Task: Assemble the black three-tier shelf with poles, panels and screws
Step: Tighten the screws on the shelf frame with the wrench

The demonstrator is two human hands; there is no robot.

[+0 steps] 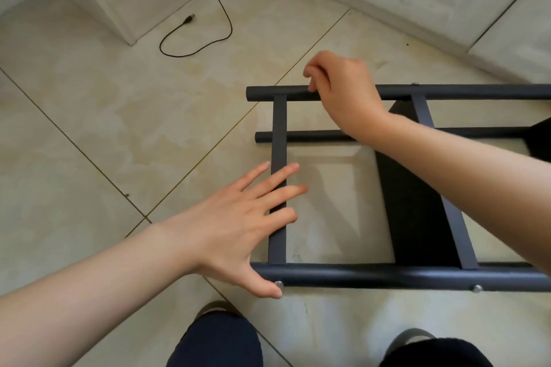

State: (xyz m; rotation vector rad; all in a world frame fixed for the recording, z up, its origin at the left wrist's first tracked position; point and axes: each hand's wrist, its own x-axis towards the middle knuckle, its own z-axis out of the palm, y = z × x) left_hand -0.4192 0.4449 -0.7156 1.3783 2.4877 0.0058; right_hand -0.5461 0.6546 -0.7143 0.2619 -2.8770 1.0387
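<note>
Lying sideways at right of frame, the shelf has right hand curled on its far pole, left hand spread flat over the end panel.

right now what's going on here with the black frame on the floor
A person is putting together a black shelf frame that lies on its side on the tiled floor. The left hand is spread open over the end crossbar, thumb near a silver screw in the near pole. The right hand has its fingers curled at the far pole; whether they pinch something small there is unclear. One panel is already fitted. A black cable lies loose beyond.
</note>
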